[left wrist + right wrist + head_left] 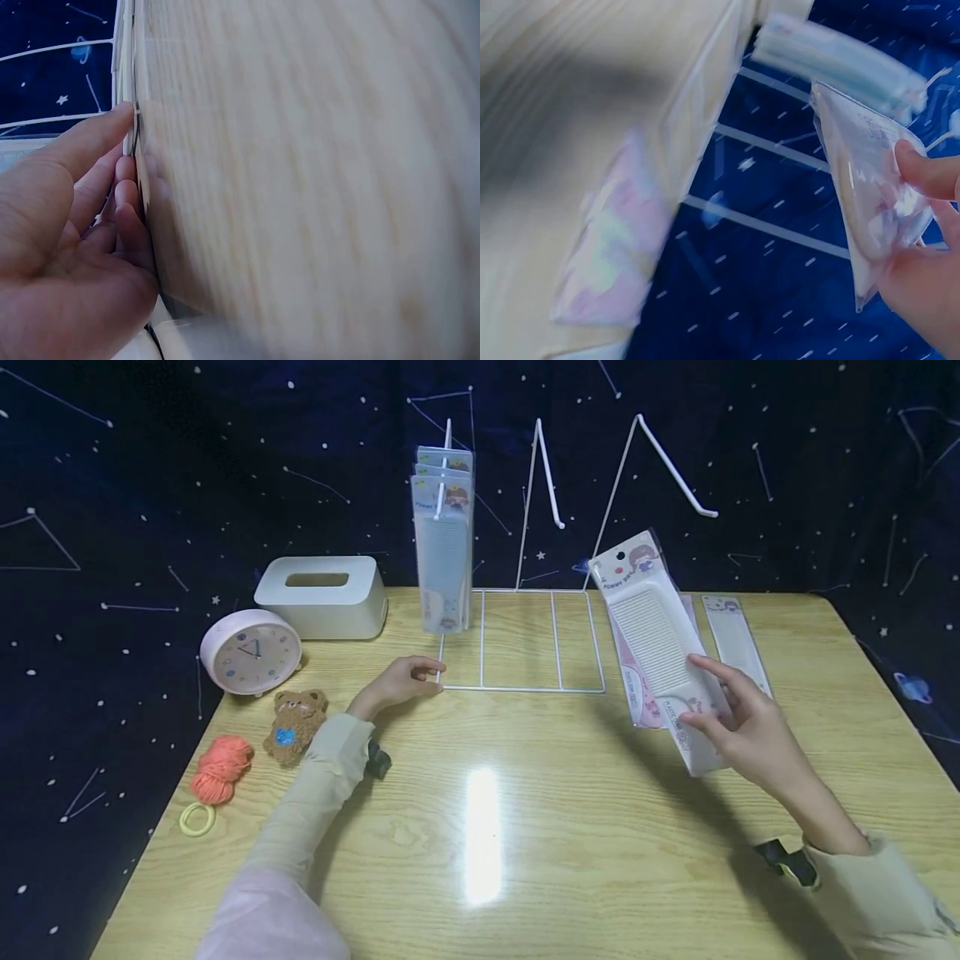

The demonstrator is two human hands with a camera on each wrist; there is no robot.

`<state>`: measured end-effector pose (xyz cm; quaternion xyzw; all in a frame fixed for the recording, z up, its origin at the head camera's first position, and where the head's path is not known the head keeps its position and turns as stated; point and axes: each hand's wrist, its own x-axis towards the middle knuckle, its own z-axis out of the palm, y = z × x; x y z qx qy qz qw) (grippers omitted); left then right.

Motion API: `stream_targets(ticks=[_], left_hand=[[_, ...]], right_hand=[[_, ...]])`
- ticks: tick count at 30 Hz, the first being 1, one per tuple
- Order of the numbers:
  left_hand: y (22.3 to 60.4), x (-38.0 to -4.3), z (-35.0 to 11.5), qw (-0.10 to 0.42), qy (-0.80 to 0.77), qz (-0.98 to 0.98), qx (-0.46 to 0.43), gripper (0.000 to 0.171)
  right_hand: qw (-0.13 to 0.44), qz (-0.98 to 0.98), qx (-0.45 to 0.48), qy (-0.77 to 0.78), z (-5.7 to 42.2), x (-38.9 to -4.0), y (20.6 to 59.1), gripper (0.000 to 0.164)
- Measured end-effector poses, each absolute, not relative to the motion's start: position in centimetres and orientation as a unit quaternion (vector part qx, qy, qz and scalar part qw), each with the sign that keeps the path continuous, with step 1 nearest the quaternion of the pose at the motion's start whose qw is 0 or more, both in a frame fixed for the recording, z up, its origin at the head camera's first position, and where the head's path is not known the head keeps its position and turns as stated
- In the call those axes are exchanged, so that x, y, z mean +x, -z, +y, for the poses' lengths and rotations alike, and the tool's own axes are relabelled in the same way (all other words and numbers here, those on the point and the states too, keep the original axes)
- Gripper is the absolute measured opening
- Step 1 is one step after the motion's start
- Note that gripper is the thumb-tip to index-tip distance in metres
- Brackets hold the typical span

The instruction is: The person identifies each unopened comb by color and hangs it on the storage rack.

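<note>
My right hand (761,739) pinches a packaged white comb (652,639) by its lower end, thumb in front, the pack tilted above the table. In the right wrist view the clear wrapper (870,180) shows edge-on between thumb and fingers. My left hand (401,682) holds the front left corner of a white wire display rack (525,690) between thumb and fingers. Several packaged blue combs (444,556) hang on the rack's left hook. The middle hook (549,477) and right hook (675,464) carry nothing. Behind the held comb lies a pink pack (636,689), partly hidden.
Another pale comb pack (735,631) lies at the back right. Along the left stand a white tissue box (322,602) and a round pink clock (251,652). Nearer are a brown bear (296,722), orange yarn (221,768) and a yellow ring (197,820).
</note>
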<state>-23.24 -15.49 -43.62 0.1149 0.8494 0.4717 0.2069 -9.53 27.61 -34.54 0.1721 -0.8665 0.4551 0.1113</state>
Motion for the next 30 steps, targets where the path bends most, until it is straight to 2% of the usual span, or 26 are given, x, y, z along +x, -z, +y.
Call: stream_targets(ticks=[7, 12, 21, 30], left_hand=[[43.4, -23.2, -15.5, 0.208, -0.471, 0.850, 0.109, 0.042], [43.5, -23.1, -15.5, 0.213, -0.472, 0.848, 0.111, 0.044], [43.4, -23.2, -15.5, 0.213, -0.466, 0.851, 0.116, 0.043], [43.6, -23.3, -15.5, 0.215, -0.466, 0.851, 0.112, 0.044]], right_hand=[[0.123, -0.808, 0.238, -0.524, 24.3, -9.0, 32.3, 0.081], [0.099, -0.810, 0.235, -0.529, 22.8, -9.5, 31.6, 0.077], [0.107, -0.848, 0.212, -0.475, 21.5, -10.9, 31.8, 0.074], [0.007, -0.830, 0.163, -0.534, 19.3, -16.6, 32.9, 0.067]])
